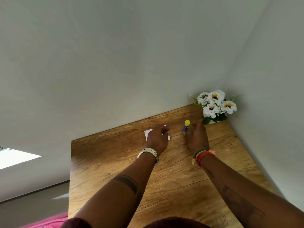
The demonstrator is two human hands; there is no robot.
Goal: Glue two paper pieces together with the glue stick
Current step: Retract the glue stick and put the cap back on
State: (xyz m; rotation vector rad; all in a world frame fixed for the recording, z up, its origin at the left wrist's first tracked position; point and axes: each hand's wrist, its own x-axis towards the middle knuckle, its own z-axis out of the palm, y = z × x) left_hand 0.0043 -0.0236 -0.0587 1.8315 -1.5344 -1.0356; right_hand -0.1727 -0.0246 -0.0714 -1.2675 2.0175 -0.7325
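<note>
On grained wood table: left grip curled over flat white paper; right grip relaxed beside cylindrical glue stick.

— Can we read anything here?
— No. The glue stick has a blue label, but we cannot make out any print on it; it is too small and blurred. We find no other lettering.

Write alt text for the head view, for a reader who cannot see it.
A person's two hands reach across a wooden table: the left hand over white paper, the right hand beside an upright blue glue stick with a yellow cap. White flowers stand in the far corner.
</note>
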